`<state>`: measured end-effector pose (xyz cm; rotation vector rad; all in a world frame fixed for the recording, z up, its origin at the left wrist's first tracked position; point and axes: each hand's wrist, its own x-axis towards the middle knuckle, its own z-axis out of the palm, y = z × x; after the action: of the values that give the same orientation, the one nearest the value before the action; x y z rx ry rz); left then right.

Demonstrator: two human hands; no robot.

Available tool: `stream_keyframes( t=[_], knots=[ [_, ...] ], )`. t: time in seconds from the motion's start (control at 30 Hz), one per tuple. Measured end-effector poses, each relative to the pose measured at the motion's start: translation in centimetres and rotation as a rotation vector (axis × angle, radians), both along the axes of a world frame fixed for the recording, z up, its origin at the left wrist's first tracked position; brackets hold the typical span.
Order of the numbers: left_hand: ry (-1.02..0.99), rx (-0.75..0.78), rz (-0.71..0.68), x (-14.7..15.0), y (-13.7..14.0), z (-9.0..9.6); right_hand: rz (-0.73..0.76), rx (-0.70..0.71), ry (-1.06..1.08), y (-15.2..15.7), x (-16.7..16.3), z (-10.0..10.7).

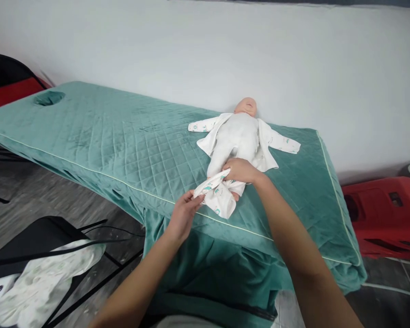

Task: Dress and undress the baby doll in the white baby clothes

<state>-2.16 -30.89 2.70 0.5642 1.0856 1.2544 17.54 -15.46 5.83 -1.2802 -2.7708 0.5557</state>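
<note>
A baby doll [239, 132] with a white cloth body lies on its back on the green quilted bed, head toward the wall. It wears a white printed jacket [283, 141], spread apart at the front, with both sleeves stretched sideways. Around its lower legs are white printed baby pants [222, 200], bunched up. My left hand [186, 212] pinches the edge of the pants at the left, near the bed's front edge. Over the doll's lower legs, my right hand [241, 171] is closed on the upper part of the pants; its fingertips are partly hidden.
The green bed [123, 141] stands against a white wall and has a face hole at its far left. A black chair at lower left holds printed baby clothes [44, 278]. A red plastic object [386, 214] is on the floor at right.
</note>
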Motion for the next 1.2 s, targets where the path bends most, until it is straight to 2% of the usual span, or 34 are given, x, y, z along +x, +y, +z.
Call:
stream_keyframes(
  t=[0.13,0.37,0.57,0.83,1.03,1.2],
  knots=[
    [0.198,0.018,-0.045,-1.4,1.5,-0.2,-0.042,-0.011,0.046,-0.2,-0.1,-0.1],
    [0.376,0.011,-0.08,-1.1,2.6,-0.4,-0.072,-0.012,0.136,-0.6,0.2,-0.3],
    [0.248,0.033,-0.247,-0.8,3.0,0.1,-0.061,-0.054,0.255,-0.4,0.7,-0.9],
    [0.387,0.235,-0.287,-1.9,5.3,-0.9,-0.082,-0.196,0.505,-0.5,1.8,-1.1],
    [0.242,0.212,-0.222,-1.2,4.9,-0.8,-0.09,-0.261,0.569,-0.7,2.0,-0.8],
    [0.16,0.227,-0.203,-0.3,5.4,-0.7,-0.183,-0.333,0.6,-0.9,2.1,-0.9]
  ],
)
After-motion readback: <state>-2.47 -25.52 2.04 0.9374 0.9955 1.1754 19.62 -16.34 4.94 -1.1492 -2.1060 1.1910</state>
